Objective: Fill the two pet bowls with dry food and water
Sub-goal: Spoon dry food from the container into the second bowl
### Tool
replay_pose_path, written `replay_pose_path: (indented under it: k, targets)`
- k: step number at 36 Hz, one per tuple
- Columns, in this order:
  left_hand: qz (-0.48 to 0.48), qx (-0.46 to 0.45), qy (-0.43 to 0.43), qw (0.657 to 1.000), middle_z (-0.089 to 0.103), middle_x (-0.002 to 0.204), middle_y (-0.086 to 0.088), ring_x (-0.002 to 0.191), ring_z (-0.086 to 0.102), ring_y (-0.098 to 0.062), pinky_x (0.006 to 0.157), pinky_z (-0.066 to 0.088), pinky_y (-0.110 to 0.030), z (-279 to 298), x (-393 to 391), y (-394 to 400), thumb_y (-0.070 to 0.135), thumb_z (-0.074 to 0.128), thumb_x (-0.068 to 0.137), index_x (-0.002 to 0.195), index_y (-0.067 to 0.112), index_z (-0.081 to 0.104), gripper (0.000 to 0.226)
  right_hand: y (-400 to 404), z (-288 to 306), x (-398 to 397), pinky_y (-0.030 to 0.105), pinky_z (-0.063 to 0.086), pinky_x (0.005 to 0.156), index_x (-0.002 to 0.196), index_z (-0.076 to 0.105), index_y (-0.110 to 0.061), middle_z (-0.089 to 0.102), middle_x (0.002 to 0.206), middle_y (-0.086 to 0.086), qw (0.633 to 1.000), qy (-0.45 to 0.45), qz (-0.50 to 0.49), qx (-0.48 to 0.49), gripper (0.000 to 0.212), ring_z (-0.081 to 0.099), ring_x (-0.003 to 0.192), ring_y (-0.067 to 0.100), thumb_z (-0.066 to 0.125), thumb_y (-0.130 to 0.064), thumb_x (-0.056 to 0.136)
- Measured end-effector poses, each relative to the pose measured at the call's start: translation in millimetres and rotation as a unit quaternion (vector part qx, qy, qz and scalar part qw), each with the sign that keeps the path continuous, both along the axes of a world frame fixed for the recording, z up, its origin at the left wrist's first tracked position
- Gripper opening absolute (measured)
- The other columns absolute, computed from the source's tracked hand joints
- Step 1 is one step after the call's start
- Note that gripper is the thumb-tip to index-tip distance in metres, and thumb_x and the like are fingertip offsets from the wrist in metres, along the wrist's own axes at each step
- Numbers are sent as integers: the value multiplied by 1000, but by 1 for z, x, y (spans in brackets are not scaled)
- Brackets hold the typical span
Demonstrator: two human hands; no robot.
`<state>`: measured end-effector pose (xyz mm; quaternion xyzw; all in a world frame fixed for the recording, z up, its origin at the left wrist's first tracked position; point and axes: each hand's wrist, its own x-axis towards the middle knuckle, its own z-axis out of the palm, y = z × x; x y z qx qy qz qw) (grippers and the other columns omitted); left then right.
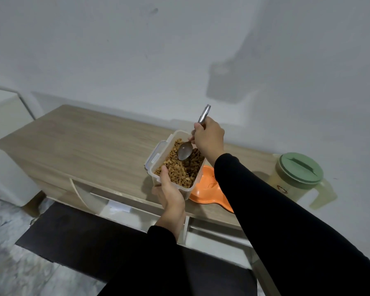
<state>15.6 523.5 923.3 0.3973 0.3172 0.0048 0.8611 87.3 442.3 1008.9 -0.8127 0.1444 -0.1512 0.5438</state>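
A clear plastic container (158,154) full of brown dry food (181,167) is lifted a little above the wooden cabinet top. My left hand (171,191) grips its near end, thumb over the rim. My right hand (208,138) grips the handle of a metal spoon (184,151), whose empty bowl rests on the kibble. An orange pet bowl (207,190) lies on the cabinet just right of the container, partly hidden by my right sleeve. A pale jug with a green lid (300,168) stands at the right.
The wooden cabinet (83,142) runs along a white wall, with open compartments below its front edge. A white appliance (4,129) stands at the far left. A dark mat (73,236) lies on the floor in front.
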Motion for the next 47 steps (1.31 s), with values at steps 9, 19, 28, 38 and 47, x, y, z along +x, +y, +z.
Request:
replay_pose_path:
  k: [9, 19, 28, 38, 47]
  targets:
    - [-6, -1, -11, 1000, 63, 119, -11, 107, 64, -30, 92, 53, -53, 0, 4, 3, 68, 62, 55, 128, 16, 49, 91, 0, -9, -3, 26, 60, 65, 100, 55, -8, 69, 88, 16, 996, 74, 55, -1, 9, 70, 64, 21, 46, -13, 98]
    - [-2, 36, 24, 999, 61, 120, -12, 107, 63, -30, 90, 54, -52, -7, 8, 6, 63, 63, 70, 131, 13, 45, 81, -5, -9, 0, 38, 62, 71, 111, 52, 3, 64, 64, 13, 983, 158, 89, 26, 18, 68, 57, 24, 44, -3, 96]
    - [-16, 64, 30, 997, 65, 111, -10, 98, 66, -30, 88, 55, -51, -1, 12, 1, 79, 56, 45, 125, 13, 49, 104, -8, -10, 6, 43, 55, 91, 101, 49, 2, 61, 38, 1, 976, 193, 89, 38, 11, 69, 71, 33, 40, -2, 96]
    - [-22, 87, 44, 995, 62, 115, -12, 100, 63, -28, 86, 56, -43, -6, 17, -6, 62, 59, 80, 129, 8, 44, 75, -18, -10, 6, 32, 58, 61, 99, 49, 2, 59, 60, 17, 975, 180, 17, 128, 10, 63, 50, 23, 41, 5, 94]
    - [-15, 32, 20, 999, 61, 119, -15, 105, 64, -34, 88, 54, -55, -9, 21, -10, 66, 64, 67, 132, 13, 40, 87, -33, -10, 13, 38, 58, 75, 77, 51, 0, 61, 61, 17, 972, 169, -24, 161, 19, 63, 55, 25, 40, 6, 92]
